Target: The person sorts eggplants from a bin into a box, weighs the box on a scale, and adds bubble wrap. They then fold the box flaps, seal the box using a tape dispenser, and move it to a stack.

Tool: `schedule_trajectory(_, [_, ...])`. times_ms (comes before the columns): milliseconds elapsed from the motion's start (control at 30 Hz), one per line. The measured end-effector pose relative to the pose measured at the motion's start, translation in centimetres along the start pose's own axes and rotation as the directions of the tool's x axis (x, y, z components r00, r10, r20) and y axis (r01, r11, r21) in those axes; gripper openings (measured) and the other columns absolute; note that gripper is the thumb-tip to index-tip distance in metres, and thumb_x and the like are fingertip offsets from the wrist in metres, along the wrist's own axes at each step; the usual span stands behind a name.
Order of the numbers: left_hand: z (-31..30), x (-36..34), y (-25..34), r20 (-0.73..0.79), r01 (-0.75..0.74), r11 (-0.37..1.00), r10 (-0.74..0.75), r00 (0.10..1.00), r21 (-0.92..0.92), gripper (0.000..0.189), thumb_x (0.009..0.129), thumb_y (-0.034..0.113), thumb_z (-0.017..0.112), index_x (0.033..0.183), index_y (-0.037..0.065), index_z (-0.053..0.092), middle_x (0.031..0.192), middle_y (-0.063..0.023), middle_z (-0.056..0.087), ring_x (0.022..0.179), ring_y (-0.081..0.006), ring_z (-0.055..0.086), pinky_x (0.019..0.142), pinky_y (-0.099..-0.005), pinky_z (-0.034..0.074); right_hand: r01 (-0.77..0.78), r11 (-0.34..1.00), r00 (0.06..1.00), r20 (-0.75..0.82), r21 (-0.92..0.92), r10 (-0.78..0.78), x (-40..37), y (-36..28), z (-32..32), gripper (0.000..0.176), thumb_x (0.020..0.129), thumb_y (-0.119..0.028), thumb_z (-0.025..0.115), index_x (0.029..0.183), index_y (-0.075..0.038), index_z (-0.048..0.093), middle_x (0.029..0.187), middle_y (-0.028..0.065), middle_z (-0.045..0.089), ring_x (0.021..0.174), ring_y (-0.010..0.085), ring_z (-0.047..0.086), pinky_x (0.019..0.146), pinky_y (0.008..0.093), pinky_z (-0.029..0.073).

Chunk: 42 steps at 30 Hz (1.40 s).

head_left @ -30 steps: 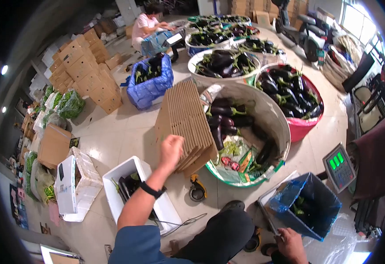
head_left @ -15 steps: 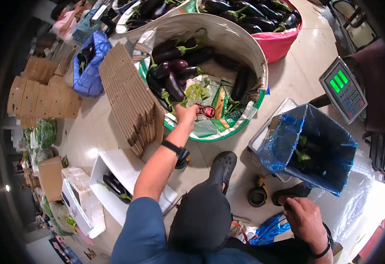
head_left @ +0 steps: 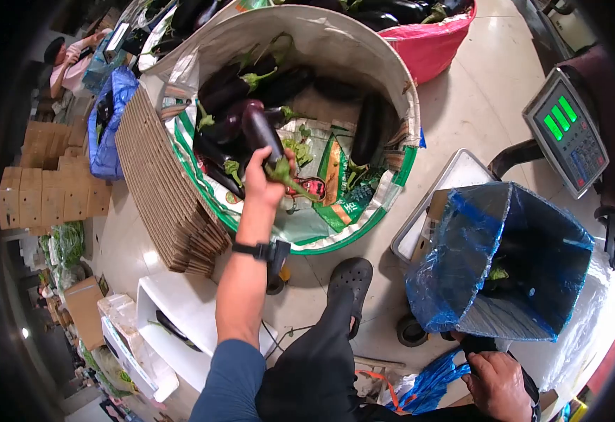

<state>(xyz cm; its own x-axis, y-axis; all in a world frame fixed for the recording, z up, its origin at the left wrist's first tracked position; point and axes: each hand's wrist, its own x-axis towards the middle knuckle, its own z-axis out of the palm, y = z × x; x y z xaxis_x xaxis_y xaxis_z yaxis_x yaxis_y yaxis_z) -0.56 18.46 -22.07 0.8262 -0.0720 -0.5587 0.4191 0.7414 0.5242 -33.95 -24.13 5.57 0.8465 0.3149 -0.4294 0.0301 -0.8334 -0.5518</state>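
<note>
My left hand (head_left: 265, 176) is wrapped round the stem end of a dark purple eggplant (head_left: 258, 126), raised over the large round bag (head_left: 409, 133). More eggplants (head_left: 371, 130) lie inside this bag, beside a green and orange printed sheet (head_left: 335, 183). At the lower right, my right hand (head_left: 499, 385) rests near my leg with fingers bent; whether it holds anything is hidden. Above it stands a box lined with blue plastic (head_left: 462, 281), with a green eggplant stem (head_left: 497, 273) visible in its dark inside.
Folded cardboard (head_left: 160, 183) leans at the bag's left. A white foam box (head_left: 156, 295) holds eggplants at lower left. A scale display (head_left: 568, 133) stands at right, a red bag (head_left: 434, 46) behind. Another person (head_left: 72, 67) is at upper left.
My left hand has lifted an eggplant from the heap, stem end in its grip. My right hand has moved slightly down. The whole view has shifted.
</note>
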Motion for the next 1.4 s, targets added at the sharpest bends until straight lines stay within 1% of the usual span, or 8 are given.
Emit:
schedule_trajectory(200, [8.2, -10.1, -0.1, 0.677, 0.098, 0.992, -0.124, 0.725, 0.077, 0.089, 0.085, 0.057, 0.060, 0.140, -0.012, 0.044, 0.101, -0.0227, 0.065, 0.059, -0.0177, 0.063, 0.045, -0.0258, 0.045, -0.037, 0.999, 0.999, -0.035, -0.040, 0.036, -0.3, -1.7, -0.8, 0.044, 0.077, -0.008, 0.082, 0.115, 0.002, 0.063, 0.101, 0.0193, 0.067, 0.090, 0.0370, 0.067, 0.078, 0.0463, 0.055])
schedule_trajectory(533, [24.8, -22.4, -3.4, 0.695, -0.346, 0.721, -0.257, 0.672, 0.601, 0.093, 0.070, 0.016, 0.083, 0.149, -0.004, 0.038, 0.122, -0.0186, 0.064, 0.094, -0.0311, 0.072, 0.078, -0.0389, 0.063, 0.191, 0.974, 0.922, -0.319, -0.123, -0.221, -5.3, -0.5, -1.1, 0.033, 0.087, -0.015, 0.071, 0.112, 0.002, 0.061, 0.087, 0.0116, 0.060, 0.081, 0.0289, 0.063, 0.073, 0.0382, 0.050])
schedule_trajectory(667, [32.0, -26.2, -6.9, 0.640, -0.669, 0.075, -0.383, 0.666, 0.740, 0.084, 0.070, 0.022, 0.084, 0.141, -0.006, 0.050, 0.122, -0.0150, 0.065, 0.115, -0.0235, 0.063, 0.100, -0.0377, 0.049, 0.222, 0.967, 0.907, -0.337, -0.124, -0.251, -8.1, -0.1, -1.0, 0.036, 0.080, -0.014, 0.070, 0.110, 0.002, 0.059, 0.084, 0.0109, 0.058, 0.079, 0.0277, 0.062, 0.071, 0.0370, 0.050])
schedule_trajectory(733, [34.5, -27.1, -9.6, 0.679, -0.815, -0.304, -0.450, 0.580, 0.494, 0.078, 0.070, 0.031, 0.078, 0.135, -0.006, 0.054, 0.121, -0.0243, 0.064, 0.111, -0.0383, 0.064, 0.099, -0.0424, 0.049, 0.250, 0.959, 0.936, -0.220, -0.130, -0.274, -9.2, -0.1, -1.3, 0.036, 0.087, -0.015, 0.071, 0.117, 0.004, 0.061, 0.096, 0.0125, 0.064, 0.087, 0.0272, 0.066, 0.077, 0.0373, 0.052])
schedule_trajectory(1067, [39.3, -25.2, -19.8, 0.387, -0.771, -0.279, -0.737, 0.554, 0.573, 0.078, 0.074, 0.030, 0.072, 0.141, -0.004, 0.050, 0.116, -0.0237, 0.067, 0.106, -0.0328, 0.067, 0.096, -0.0385, 0.050, 0.299, 0.950, 0.903, -0.293, -0.094, -0.313, -13.0, 3.7, -2.2, 0.046, 0.073, -0.022, 0.073, 0.107, 0.006, 0.061, 0.084, 0.0109, 0.058, 0.077, 0.0257, 0.062, 0.070, 0.0365, 0.050])
schedule_trajectory(1167, [40.0, -25.7, -19.8, 0.372, -0.875, -0.436, -0.792, 0.484, 0.211, 0.073, 0.076, 0.022, 0.068, 0.143, -0.001, 0.048, 0.114, -0.0269, 0.066, 0.105, -0.0426, 0.066, 0.094, -0.0462, 0.051, 0.271, 0.961, 0.896, -0.349, -0.057, -0.274, -13.8, 5.1, -3.0, 0.046, 0.074, -0.021, 0.072, 0.109, 0.006, 0.061, 0.085, 0.0114, 0.059, 0.079, 0.0263, 0.063, 0.070, 0.0372, 0.050])
schedule_trajectory(1267, [41.1, -26.5, -18.1, 0.353, -0.740, -0.364, -0.918, 0.181, -0.566, 0.064, 0.076, 0.017, 0.072, 0.137, 0.006, 0.056, 0.093, -0.0133, 0.064, 0.095, -0.0307, 0.063, 0.084, -0.0424, 0.050, 0.256, 0.966, 0.878, -0.413, -0.017, -0.240, -14.4, 6.0, -3.6, 0.045, 0.075, -0.018, 0.071, 0.113, 0.005, 0.061, 0.085, 0.0111, 0.059, 0.080, 0.0266, 0.064, 0.069, 0.0375, 0.050])
schedule_trajectory(1400, [41.2, -28.1, -18.2, 0.214, -0.550, -0.308, -0.950, 0.229, -0.776, 0.027, 0.076, 0.018, 0.068, 0.102, 0.007, 0.070, 0.089, -0.0046, 0.064, 0.093, -0.0214, 0.061, 0.085, -0.0342, 0.046, 0.254, 0.967, 0.885, -0.406, 0.007, -0.229, -14.9, 6.7, -3.8, 0.037, 0.080, -0.017, 0.071, 0.111, 0.002, 0.061, 0.083, 0.0104, 0.058, 0.078, 0.0268, 0.064, 0.069, 0.0369, 0.051])
